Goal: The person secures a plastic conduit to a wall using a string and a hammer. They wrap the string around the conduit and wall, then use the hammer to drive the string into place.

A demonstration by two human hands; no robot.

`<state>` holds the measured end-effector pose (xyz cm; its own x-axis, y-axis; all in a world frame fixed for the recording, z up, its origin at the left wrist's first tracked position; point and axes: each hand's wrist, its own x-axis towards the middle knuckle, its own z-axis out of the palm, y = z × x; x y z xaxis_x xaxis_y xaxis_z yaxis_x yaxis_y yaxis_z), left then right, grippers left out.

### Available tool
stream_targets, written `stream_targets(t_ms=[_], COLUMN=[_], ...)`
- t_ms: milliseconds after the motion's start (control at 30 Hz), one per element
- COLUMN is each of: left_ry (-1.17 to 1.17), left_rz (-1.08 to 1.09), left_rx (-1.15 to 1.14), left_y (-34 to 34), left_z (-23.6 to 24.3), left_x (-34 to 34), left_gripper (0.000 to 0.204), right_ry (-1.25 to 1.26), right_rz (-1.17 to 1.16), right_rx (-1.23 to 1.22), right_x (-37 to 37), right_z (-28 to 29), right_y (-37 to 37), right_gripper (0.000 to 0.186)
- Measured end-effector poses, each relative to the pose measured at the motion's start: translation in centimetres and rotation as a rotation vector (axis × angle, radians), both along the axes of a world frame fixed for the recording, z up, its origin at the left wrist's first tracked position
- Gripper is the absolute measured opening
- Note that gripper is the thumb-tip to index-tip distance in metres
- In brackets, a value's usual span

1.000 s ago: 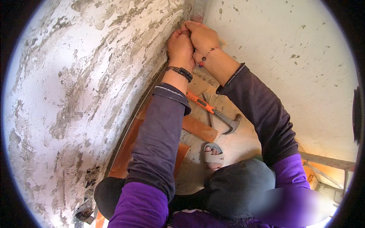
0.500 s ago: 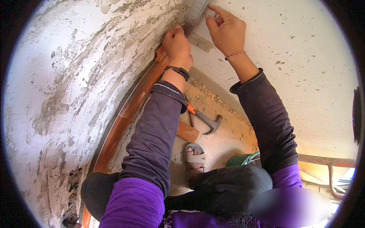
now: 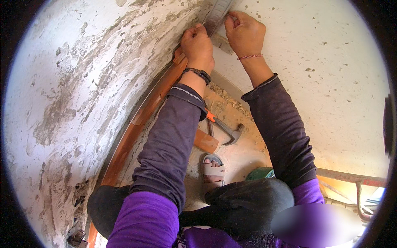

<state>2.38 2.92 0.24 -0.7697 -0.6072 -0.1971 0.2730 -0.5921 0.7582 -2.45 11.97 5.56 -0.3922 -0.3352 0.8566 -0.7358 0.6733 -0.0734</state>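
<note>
In the wall corner at the top stands a grey metal strip (image 3: 218, 15) with slots along it. My left hand (image 3: 197, 47) is closed beside its lower left edge, fingertips pinched together. On the other side, close to the strip's right edge, my right hand (image 3: 247, 34) is closed too, with thumb and forefinger curled together. Whatever either hand pinches is too small or hidden to make out. A claw hammer (image 3: 225, 129) with an orange and black grip lies on the floor below my hands, its grip end partly behind my left sleeve.
A long reddish-brown wooden beam (image 3: 136, 124) runs along the base of the rough, stained left wall (image 3: 62, 103). A short wood piece (image 3: 205, 141) lies by my sandalled foot (image 3: 213, 167). Behind my right knee is a green container (image 3: 260, 172). A rusty metal frame (image 3: 347, 177) stands at right.
My right hand has moved down and left a little, and its stretched forefinger has curled in to the thumb. My left hand has shifted slightly up and right, still closed.
</note>
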Motion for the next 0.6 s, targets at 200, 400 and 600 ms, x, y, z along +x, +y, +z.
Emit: stream_targets(t_ms=[200, 400, 600], left_ry=[-0.136, -0.393, -0.289], left_rz=[-0.087, -0.078, -0.057], left_rx=[-0.064, -0.241, -0.051], left_y=[-0.4, 0.3, 0.1], left_z=[1.1, 4.9, 2.9], left_x=[0.7, 2.2, -0.7], left_gripper=[0.035, 0.041, 0.035], right_ry=[0.069, -0.117, -0.302], right_rz=[-0.003, -0.124, -0.150], right_rx=[0.076, 0.095, 0.062], right_x=[-0.2, 0.9, 3.2], right_z=[0.4, 0.3, -1.4], right_y=[0.0, 1.1, 3.2], right_gripper=[0.009, 0.013, 0.019])
